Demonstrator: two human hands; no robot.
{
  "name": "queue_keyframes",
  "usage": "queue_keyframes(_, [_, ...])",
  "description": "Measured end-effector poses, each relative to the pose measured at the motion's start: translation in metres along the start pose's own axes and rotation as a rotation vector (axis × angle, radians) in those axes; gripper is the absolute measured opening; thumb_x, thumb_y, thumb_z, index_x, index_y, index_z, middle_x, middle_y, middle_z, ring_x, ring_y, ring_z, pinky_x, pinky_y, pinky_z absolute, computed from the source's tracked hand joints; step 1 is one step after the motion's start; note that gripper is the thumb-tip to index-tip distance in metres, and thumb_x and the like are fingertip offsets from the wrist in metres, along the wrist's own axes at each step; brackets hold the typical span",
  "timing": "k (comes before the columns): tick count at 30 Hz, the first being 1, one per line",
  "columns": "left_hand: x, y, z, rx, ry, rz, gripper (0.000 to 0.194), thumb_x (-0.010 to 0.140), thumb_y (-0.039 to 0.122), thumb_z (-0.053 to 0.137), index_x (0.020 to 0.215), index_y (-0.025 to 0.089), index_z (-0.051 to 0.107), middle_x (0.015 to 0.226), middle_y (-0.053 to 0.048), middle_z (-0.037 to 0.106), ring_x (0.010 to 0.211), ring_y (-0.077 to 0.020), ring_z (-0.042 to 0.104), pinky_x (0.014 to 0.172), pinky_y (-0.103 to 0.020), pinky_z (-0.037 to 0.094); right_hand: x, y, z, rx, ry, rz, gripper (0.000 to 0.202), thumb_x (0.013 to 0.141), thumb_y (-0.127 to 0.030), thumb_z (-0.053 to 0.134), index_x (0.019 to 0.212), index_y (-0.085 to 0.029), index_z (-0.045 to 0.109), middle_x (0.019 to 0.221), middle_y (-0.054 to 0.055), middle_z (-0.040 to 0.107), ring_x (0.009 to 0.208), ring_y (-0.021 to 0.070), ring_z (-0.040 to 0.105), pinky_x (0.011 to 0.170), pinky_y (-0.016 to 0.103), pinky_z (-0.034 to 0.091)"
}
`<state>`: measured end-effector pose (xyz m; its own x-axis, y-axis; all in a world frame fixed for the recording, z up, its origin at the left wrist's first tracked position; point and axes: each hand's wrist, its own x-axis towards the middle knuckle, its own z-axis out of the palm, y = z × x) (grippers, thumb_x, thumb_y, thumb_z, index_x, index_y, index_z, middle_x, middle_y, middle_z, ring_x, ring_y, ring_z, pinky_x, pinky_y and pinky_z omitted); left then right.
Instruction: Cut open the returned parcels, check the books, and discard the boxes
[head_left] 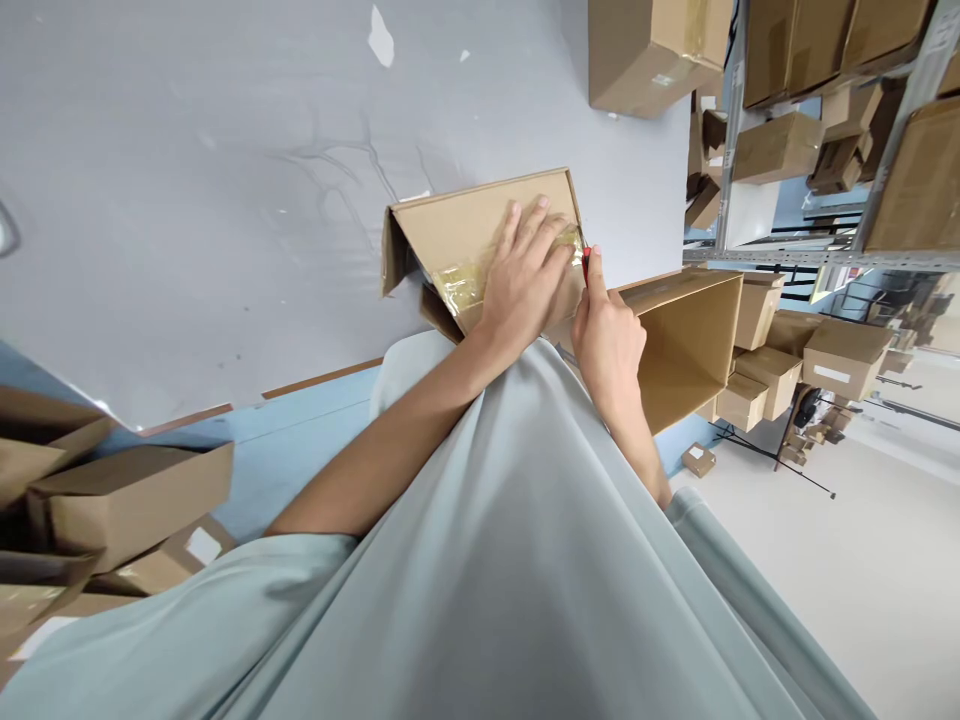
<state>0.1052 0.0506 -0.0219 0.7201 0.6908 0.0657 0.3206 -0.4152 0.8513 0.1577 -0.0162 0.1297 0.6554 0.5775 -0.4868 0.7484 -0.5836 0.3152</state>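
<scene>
A cardboard box (480, 215) with clear tape (459, 285) across it lies tilted at the near edge of the grey table, against my shirt. Its left end stands partly open, with a flap hanging. My left hand (521, 275) lies flat on the box and tape, fingers spread, holding no object. In my right hand (609, 335) is a small red cutter (586, 262), my index finger stretched along it. The cutter's tip is at the right edge of the box, by the end of the tape. The rest of its handle is hidden in my palm.
The grey table (225, 180) stretches ahead and left. Another carton (652, 55) stands at its far right. A large open box (686, 345) is right of my right hand. Shelves with boxes (780, 145) rise at the right, and open cartons (135, 500) lie at lower left.
</scene>
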Motion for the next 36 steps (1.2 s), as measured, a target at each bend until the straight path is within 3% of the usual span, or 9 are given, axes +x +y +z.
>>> queue_keyframes(3, [-0.002,0.008,-0.011,-0.026,0.019,0.005,0.045,0.119,0.045,0.028,0.137,0.037,0.069,0.171,0.002,0.063,0.180,-0.0178,0.028,0.154,-0.061,0.009,0.003,-0.002,0.004,-0.011,-0.008,0.011,0.081,0.119,-0.031,0.038,0.190,-0.030,-0.002,0.126,0.017,0.078,0.099,0.0280,0.078,0.089,0.038,0.063])
queue_keyframes(7, [0.000,0.014,-0.020,-0.042,-0.009,0.009,0.034,0.111,0.052,0.052,0.140,0.045,0.068,0.169,0.002,0.064,0.179,-0.0260,0.031,0.153,-0.066,0.014,0.001,-0.004,0.004,-0.053,-0.034,0.023,0.081,0.120,-0.032,0.037,0.189,-0.031,-0.004,0.130,0.018,0.076,0.103,0.0293,0.079,0.091,0.039,0.063])
queue_keyframes(15, [0.001,0.010,-0.015,-0.107,0.010,-0.002,0.039,0.112,0.052,0.045,0.142,0.044,0.068,0.169,0.003,0.065,0.180,-0.0239,0.029,0.153,-0.067,0.011,0.002,0.000,0.005,-0.044,-0.033,0.026,0.081,0.119,-0.030,0.035,0.189,-0.030,-0.006,0.128,0.017,0.076,0.102,0.0298,0.078,0.093,0.040,0.062])
queue_keyframes(21, [0.001,0.003,-0.005,-0.040,-0.015,0.017,0.047,0.110,0.064,0.042,0.144,0.041,0.065,0.173,0.005,0.061,0.184,-0.0177,0.008,0.155,-0.062,0.000,0.008,0.002,0.003,-0.024,-0.034,0.018,0.079,0.120,-0.029,0.033,0.189,-0.030,-0.006,0.123,0.016,0.077,0.100,0.0294,0.078,0.092,0.041,0.063])
queue_keyframes(24, [0.004,-0.002,0.005,0.017,-0.037,0.039,0.052,0.112,0.060,0.035,0.151,0.036,0.060,0.176,0.007,0.058,0.181,-0.0098,-0.012,0.150,-0.054,-0.023,0.013,-0.003,0.000,-0.045,-0.030,0.018,0.079,0.121,-0.032,0.035,0.189,-0.030,-0.005,0.123,0.018,0.077,0.103,0.0305,0.079,0.092,0.042,0.063])
queue_keyframes(27, [0.005,-0.004,0.012,0.040,-0.065,0.089,0.056,0.109,0.067,0.039,0.152,0.037,0.058,0.175,0.013,0.058,0.175,-0.0091,-0.032,0.140,-0.050,-0.041,0.013,-0.007,-0.005,-0.096,-0.046,0.025,0.082,0.120,-0.033,0.042,0.189,-0.029,-0.003,0.123,0.019,0.077,0.103,0.0304,0.081,0.092,0.042,0.064])
queue_keyframes(29, [0.004,-0.003,0.012,0.018,-0.052,0.088,0.056,0.110,0.069,0.038,0.148,0.036,0.063,0.175,0.010,0.058,0.179,-0.0133,-0.027,0.144,-0.055,-0.034,0.009,-0.006,-0.009,-0.136,-0.077,0.035,0.084,0.119,-0.031,0.045,0.190,-0.029,0.000,0.120,0.018,0.078,0.100,0.0293,0.082,0.091,0.041,0.065])
queue_keyframes(33, [0.002,0.000,0.008,-0.055,0.003,0.039,0.055,0.116,0.059,0.028,0.143,0.032,0.068,0.175,-0.001,0.059,0.184,-0.0223,0.011,0.153,-0.065,0.004,0.006,0.002,-0.010,-0.161,-0.117,0.048,0.083,0.116,-0.024,0.044,0.190,-0.025,0.005,0.112,0.017,0.081,0.097,0.0296,0.082,0.090,0.041,0.066])
queue_keyframes(36, [0.002,-0.002,0.007,-0.069,-0.002,0.041,0.052,0.115,0.065,0.036,0.143,0.036,0.067,0.174,0.004,0.060,0.184,-0.0246,0.008,0.152,-0.068,0.002,0.011,0.005,-0.007,-0.158,-0.101,0.034,0.082,0.116,-0.023,0.042,0.190,-0.025,0.008,0.115,0.018,0.081,0.100,0.0303,0.083,0.091,0.042,0.066])
